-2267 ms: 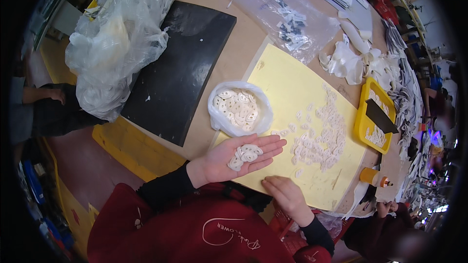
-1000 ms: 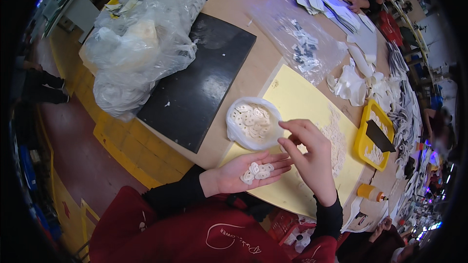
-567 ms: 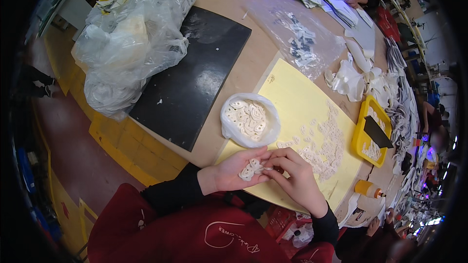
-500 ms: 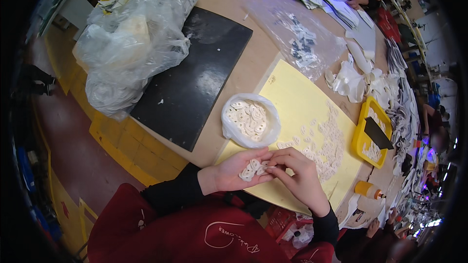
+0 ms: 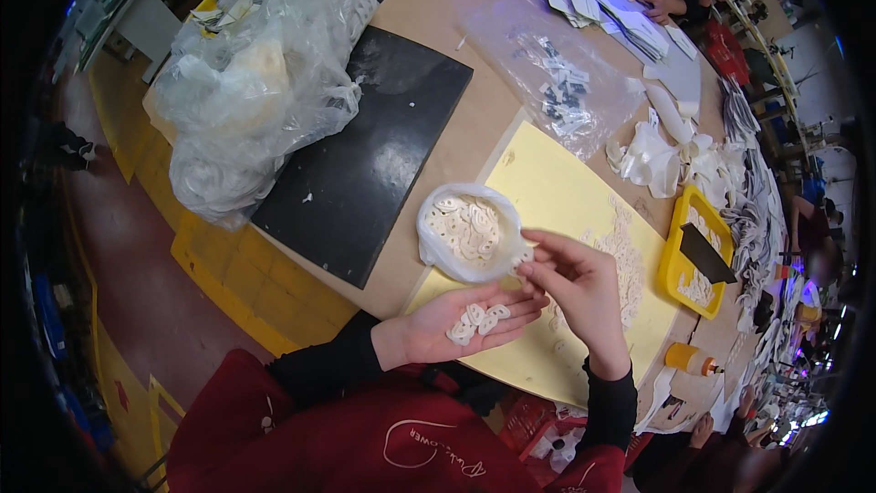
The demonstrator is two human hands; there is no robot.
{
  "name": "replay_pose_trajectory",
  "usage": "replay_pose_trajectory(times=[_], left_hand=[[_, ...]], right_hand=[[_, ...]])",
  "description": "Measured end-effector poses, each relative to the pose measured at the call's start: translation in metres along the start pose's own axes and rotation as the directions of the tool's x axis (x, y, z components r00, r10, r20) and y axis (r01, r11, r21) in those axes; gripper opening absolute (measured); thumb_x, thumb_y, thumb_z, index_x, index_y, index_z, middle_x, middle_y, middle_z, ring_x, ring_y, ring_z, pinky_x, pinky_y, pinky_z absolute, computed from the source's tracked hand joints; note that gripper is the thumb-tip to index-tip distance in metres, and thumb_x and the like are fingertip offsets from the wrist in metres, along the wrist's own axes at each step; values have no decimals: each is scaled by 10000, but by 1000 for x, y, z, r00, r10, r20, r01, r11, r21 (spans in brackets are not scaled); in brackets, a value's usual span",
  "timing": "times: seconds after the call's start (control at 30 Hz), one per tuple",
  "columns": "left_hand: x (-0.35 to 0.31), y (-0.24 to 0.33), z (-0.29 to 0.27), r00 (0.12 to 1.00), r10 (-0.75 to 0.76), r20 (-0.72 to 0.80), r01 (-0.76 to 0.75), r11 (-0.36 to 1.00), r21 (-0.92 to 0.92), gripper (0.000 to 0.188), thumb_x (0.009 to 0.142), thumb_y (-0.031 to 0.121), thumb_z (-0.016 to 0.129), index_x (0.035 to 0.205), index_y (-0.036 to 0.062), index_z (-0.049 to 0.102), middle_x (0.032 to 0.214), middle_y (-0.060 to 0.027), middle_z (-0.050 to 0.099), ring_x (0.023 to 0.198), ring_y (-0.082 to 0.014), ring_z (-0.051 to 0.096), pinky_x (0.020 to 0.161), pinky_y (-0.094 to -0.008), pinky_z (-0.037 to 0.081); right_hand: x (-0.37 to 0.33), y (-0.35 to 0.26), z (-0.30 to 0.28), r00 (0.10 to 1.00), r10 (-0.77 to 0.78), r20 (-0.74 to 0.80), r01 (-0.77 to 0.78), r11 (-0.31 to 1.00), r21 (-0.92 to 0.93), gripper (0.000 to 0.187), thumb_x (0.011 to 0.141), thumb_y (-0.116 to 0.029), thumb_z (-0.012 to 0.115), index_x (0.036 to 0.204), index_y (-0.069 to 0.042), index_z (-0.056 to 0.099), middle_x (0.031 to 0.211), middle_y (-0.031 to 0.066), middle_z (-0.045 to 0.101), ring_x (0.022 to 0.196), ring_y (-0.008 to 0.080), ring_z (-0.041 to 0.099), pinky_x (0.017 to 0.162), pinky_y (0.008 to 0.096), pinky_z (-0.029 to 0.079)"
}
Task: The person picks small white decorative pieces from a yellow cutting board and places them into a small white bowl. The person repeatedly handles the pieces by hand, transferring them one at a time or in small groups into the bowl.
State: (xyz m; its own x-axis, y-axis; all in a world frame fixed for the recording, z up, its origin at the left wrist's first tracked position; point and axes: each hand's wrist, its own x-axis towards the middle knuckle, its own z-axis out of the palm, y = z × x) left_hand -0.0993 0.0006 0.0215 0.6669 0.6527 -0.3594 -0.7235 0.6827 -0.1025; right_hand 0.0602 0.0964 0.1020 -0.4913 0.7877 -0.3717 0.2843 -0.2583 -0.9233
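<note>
My left hand (image 5: 420, 327) is palm up with its fingers stretched out, and several small white oval pieces with holes (image 5: 476, 321) lie on it. Just above its fingertips, my right hand (image 5: 584, 288) pinches a small white piece (image 5: 523, 258) between thumb and fingers. That pinch is right at the right-hand edge of a round container lined with a white plastic bag (image 5: 429, 251). Many similar pieces (image 5: 467, 226) fill the container. More pieces (image 5: 625, 251) are spread over a yellow sheet (image 5: 529, 160), partly hidden behind my right hand.
To the left lie a black board (image 5: 388, 146) and a bulky clear plastic bag (image 5: 260, 82). At the right are a yellow tray (image 5: 671, 265) with pieces and a black strip, and an orange bottle (image 5: 686, 358). A co-worker's hands (image 5: 657, 5) are at the far side.
My right hand has left my left palm and moved up to the container's edge with a white piece. My left fingers have straightened, baring the pieces on the palm.
</note>
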Motion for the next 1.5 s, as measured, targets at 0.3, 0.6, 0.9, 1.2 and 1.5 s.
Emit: replay_pose_trajectory(times=[0.3,0.6,0.9,1.2,1.5], left_hand=[[3,-5,-25,995,44,86,-39,997,-59,542,1130,380,347,1552,40,357,1445,-80,525,1357,-175,499,1193,-356,377],[14,-12,-24,981,41,192,-17,992,-127,526,1137,364,310,1519,6,362,1432,-123,502,1353,-214,490,1230,-381,333],[7,-5,-13,999,34,11,-33,994,-104,493,1134,328,335,1502,3,383,1426,-128,509,1365,-235,484,1261,-393,306],[-1,-3,-19,998,58,-32,-63,986,-155,357,1115,388,420,1246,86,558,1180,-67,607,1154,-198,590,1123,-377,453],[19,-11,-48,944,12,329,62,975,-212,508,1125,416,340,1418,11,431,1425,-155,500,1404,-258,455,1259,-428,296]], right_hand=[[-31,0,13,923,-313,223,383,695,-608,334,841,-26,773,1157,15,673,1016,135,663,846,250,678,723,323,555],[-40,31,9,958,-216,188,283,826,-488,202,856,-21,753,1045,7,686,1075,120,661,941,308,670,785,359,555],[-23,3,-1,986,-149,73,165,917,-364,137,926,-9,686,1046,15,748,895,107,723,863,198,721,755,296,576],[-20,-3,13,793,-291,534,593,566,-572,443,843,-52,711,1283,-45,657,1223,142,623,1039,314,659,894,393,549],[-22,15,-1,795,-383,470,606,477,-636,374,813,7,734,1184,-16,689,1053,130,674,936,295,680,801,358,577]])
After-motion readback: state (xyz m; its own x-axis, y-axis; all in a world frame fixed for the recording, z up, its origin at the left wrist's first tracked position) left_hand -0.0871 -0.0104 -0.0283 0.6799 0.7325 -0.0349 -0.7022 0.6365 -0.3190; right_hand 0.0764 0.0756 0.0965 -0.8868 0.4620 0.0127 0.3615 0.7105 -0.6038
